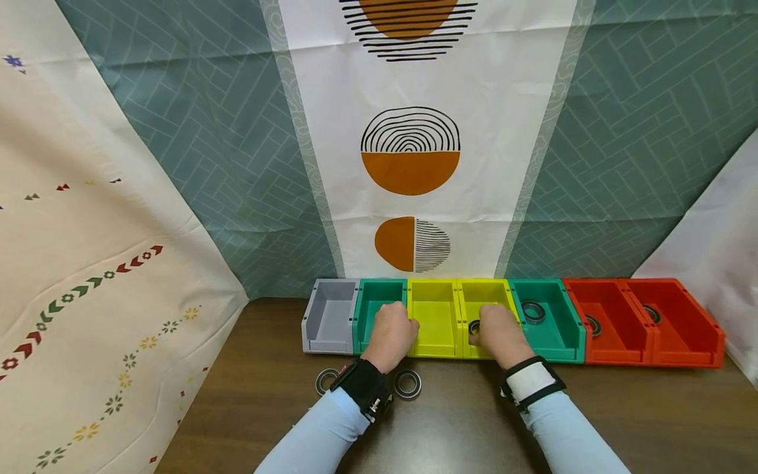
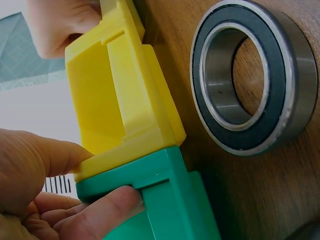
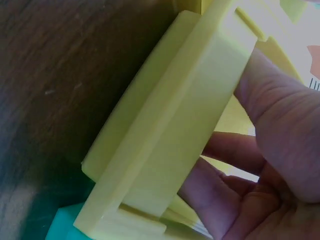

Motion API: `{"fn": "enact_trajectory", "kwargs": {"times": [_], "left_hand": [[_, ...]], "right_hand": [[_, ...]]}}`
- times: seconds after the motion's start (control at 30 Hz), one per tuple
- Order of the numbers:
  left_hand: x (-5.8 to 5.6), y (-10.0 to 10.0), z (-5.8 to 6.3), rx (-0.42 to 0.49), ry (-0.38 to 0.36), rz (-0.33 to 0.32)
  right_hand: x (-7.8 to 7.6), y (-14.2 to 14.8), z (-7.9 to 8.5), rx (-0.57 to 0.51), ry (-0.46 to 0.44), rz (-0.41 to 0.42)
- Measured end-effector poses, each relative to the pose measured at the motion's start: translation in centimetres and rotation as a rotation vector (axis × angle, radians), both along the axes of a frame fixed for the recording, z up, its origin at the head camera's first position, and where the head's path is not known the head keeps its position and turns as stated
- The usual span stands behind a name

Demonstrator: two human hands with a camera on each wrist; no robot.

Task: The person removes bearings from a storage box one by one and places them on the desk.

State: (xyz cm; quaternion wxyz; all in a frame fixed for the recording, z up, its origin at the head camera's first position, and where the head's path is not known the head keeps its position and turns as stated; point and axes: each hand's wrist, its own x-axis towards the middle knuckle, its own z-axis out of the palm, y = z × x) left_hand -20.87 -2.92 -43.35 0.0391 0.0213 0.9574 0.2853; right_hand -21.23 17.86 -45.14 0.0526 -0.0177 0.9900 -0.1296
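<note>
My left hand (image 1: 391,337) straddles the joined walls of a green bin (image 1: 372,297) and the left yellow bin (image 1: 432,316). In the left wrist view its thumb lies on the yellow side and its index finger on the green side, pinching the walls. My right hand (image 1: 500,334) reaches into the right yellow bin (image 1: 484,293), fingers curled. A ball bearing (image 1: 474,326) shows by its thumb, partly covered. The right wrist view shows thumb and fingers behind the yellow bin's front wall (image 3: 165,135); the fingertips are hidden, so I cannot tell whether they hold the bearing.
Two bearings lie on the wooden table: one (image 1: 407,384) right of my left wrist, another (image 1: 324,380) partly behind it. A grey bin (image 1: 333,316) ends the row at left. Bearings sit in the right green bin (image 1: 559,329) and both red bins (image 1: 675,322). Hanging cloth stands behind.
</note>
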Motion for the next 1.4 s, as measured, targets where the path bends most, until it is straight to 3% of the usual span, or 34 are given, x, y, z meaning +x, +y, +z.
{"fn": "enact_trajectory", "kwargs": {"times": [0.27, 0.37, 0.6, 0.93, 1.1, 1.4], "left_hand": [[0.1, 0.0, 0.2, 0.001, 0.014, -0.008], [0.1, 0.0, 0.2, -0.006, 0.016, -0.011], [0.0, -0.1, 0.1, -0.012, 0.025, -0.016], [0.2, -0.1, -0.2, -0.009, 0.043, -0.014], [0.2, -0.1, -0.3, 0.001, 0.048, -0.023], [0.3, -0.2, -0.3, -0.01, 0.081, -0.039]], "right_hand": [[0.3, 0.5, 0.7, -0.138, 0.09, -0.08], [0.5, 0.7, 1.3, -0.16, 0.164, -0.088], [1.3, 0.9, 2.3, -0.201, 0.379, -0.072], [2.9, 0.5, 3.4, -0.183, 0.536, 0.015], [4.2, 0.2, 3.9, -0.188, 0.562, 0.036], [6.4, -0.9, 4.0, -0.245, 0.495, 0.081]]}}
